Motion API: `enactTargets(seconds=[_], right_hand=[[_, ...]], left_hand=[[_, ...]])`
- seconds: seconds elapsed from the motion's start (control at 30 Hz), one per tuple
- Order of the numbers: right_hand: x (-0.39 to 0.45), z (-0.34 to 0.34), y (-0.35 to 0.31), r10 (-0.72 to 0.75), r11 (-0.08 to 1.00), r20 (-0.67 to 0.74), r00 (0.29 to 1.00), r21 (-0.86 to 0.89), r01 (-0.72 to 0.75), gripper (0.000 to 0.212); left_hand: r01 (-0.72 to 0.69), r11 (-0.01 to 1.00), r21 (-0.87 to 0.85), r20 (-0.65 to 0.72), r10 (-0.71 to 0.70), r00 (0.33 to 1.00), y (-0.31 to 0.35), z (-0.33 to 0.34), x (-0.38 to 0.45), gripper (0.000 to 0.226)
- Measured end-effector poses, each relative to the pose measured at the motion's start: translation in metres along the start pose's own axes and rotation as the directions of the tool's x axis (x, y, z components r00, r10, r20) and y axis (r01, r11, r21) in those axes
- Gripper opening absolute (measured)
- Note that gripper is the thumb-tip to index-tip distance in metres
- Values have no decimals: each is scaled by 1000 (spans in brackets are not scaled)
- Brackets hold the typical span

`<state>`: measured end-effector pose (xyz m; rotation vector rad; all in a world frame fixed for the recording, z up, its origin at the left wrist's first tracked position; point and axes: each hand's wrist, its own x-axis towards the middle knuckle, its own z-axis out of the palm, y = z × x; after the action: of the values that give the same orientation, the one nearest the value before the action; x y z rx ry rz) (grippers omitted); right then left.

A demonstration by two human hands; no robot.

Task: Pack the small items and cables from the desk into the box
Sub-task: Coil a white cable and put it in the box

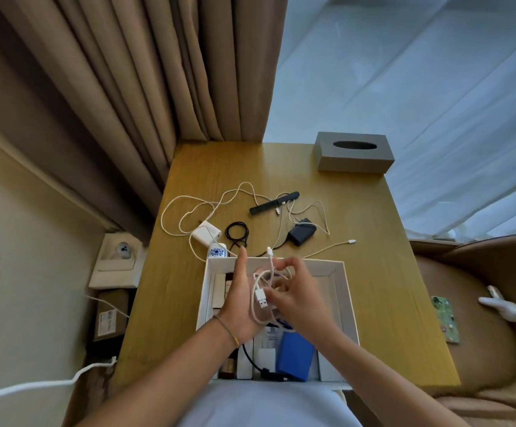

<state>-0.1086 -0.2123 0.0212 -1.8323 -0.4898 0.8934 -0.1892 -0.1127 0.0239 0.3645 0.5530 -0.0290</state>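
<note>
While both hands work above the white box (347,291) at the near edge of the wooden desk (373,272), items read from the left: white charger (206,233) with its long looped white cord (188,208), lying on the desk beyond the box; small blue-patterned white item (217,251) touching the box's far rim; coiled black cable (237,234) just beside the charger; left hand (240,298), fingers straight and upright, palm inward, with a white USB cable (261,298) looped around it over the box; right hand (296,298), fingers curled, pinching that cable's loops; black comb-like bar (273,203) farther back; dark adapter (301,233) with pale cord, well clear of the box; blue block (293,357) inside the box near the body; grey tissue box (355,152) at the far right corner
</note>
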Motion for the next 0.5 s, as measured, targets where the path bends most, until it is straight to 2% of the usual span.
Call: enactTargets(seconds=[0.07,0.1,0.17,0.23,0.3,0.37,0.47,0.5], right_hand=[[0,-3,7,-2,999,-30,1000,33,3,47],[0,-4,10,-13,1000,-50,999,-7,13,49],[0,-7,13,-105,962,-85,991,-259,80,48],[-2,-12,12,-227,818,-87,970,-558,142,34],[-1,-17,13,-315,659,-59,947,-732,173,23],[4,-20,17,-263,566,10,965,-808,163,21],[16,-22,28,-65,583,73,995,-806,97,26],[21,-23,32,6,603,95,995,-794,72,28]], left_hand=[[-10,987,158,36,4,999,-4,-5,2,73],[-15,978,207,22,10,1000,-6,-8,4,68],[6,971,241,-30,1,1000,-9,-12,5,60],[29,946,322,-80,-3,997,-7,-16,5,52],[75,869,489,-148,-2,989,-5,-20,4,42],[121,712,691,-197,25,980,-6,-24,4,26],[175,408,896,-233,94,968,-14,-29,3,30],[175,261,949,-218,150,964,-16,-32,3,33]])
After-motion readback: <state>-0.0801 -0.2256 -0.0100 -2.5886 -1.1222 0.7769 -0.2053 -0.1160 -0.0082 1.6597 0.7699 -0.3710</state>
